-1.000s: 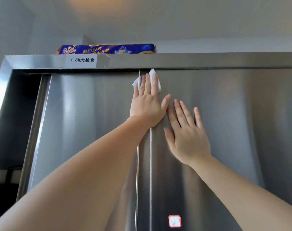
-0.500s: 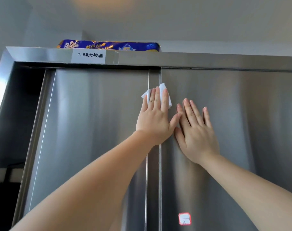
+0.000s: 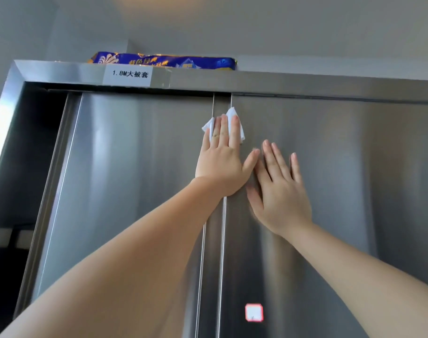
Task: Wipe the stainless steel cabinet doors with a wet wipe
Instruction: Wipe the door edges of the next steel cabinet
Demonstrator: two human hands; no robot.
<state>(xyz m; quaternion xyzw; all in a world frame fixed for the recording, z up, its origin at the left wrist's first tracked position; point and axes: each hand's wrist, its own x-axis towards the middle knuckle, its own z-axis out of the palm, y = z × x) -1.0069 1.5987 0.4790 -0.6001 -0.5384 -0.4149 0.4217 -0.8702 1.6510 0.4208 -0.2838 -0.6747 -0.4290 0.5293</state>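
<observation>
Worn on head, tilted upward, close to steel doors, taking in cabinet top and ceiling.

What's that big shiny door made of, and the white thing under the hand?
The door looks like brushed stainless steel: grey, with streaky soft reflections. The white thing looks like a thin, soft wipe, probably paper or cloth, creased under the left hand.

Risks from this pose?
1. The wet wipe is only pressed under the flat left hand, not gripped; it may slip out.
2. The bare right hand lies on the right door, likely leaving prints.
3. The wipe straddles the door seam; it could snag there.
</observation>
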